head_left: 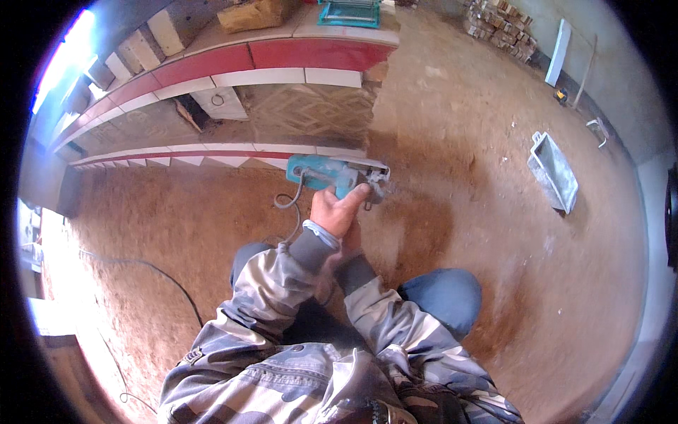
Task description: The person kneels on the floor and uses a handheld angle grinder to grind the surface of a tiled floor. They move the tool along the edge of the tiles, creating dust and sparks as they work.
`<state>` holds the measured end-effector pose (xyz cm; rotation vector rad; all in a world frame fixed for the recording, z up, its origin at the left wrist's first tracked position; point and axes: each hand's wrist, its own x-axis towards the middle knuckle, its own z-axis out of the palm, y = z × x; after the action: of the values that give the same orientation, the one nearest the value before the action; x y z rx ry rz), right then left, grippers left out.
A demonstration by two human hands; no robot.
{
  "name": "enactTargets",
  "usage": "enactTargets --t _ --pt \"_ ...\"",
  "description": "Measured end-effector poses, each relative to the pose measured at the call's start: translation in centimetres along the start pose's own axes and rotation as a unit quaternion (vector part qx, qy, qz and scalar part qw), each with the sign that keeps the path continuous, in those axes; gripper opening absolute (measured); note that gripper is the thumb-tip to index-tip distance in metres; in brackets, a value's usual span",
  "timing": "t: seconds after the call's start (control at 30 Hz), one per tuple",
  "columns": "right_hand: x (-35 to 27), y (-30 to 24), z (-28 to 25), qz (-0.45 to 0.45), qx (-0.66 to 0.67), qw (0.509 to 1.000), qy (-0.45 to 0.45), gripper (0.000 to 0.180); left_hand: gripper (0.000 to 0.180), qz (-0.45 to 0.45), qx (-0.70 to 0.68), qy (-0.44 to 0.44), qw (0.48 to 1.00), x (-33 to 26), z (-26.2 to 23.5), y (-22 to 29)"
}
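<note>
Apparently for steadiness, the left hand (332,212) is wrapped round the teal power tool (318,169) near the tiled ledge (272,148); the right hand's (352,239) grip, mostly hidden, cannot be determined.

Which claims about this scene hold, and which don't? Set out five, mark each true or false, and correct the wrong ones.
1. The left hand grips the teal tool. True.
2. The tub lies to the left of the tool. False: the tub lies to its right.
3. A cord comes from the tool. True.
4. The bricks are scattered singly around the knees. False: the bricks are piled together at the top right.
5. The upper ledge's front is plain blue. False: the ledge shows red above white.
</note>
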<state>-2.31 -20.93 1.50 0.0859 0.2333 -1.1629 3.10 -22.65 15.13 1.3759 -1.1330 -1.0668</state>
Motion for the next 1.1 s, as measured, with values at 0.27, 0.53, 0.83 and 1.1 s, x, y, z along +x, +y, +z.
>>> enactTargets --t 0.27,0.53,0.83,1.1 --pt "-1.7 1.9 -0.5 0.027 0.001 1.000 0.015 0.050 0.040 -0.040 0.035 -0.029 0.998 -2.3 -0.7 0.0" --pt "-3.6 4.4 -2.6 0.046 -0.118 0.992 0.000 0.051 0.051 -0.016 0.148 -0.015 0.989 -1.9 -2.4 -4.2" --pt "-2.7 5.1 -2.7 0.029 -0.143 0.989 -0.022 0.051 0.057 -0.088 0.087 0.052 0.991 -0.2 -2.8 -6.0" --pt "-2.5 4.2 -1.5 0.030 0.005 0.999 -0.013 0.050 0.038 -0.134 0.081 0.021 0.987 0.1 -1.3 -7.2"
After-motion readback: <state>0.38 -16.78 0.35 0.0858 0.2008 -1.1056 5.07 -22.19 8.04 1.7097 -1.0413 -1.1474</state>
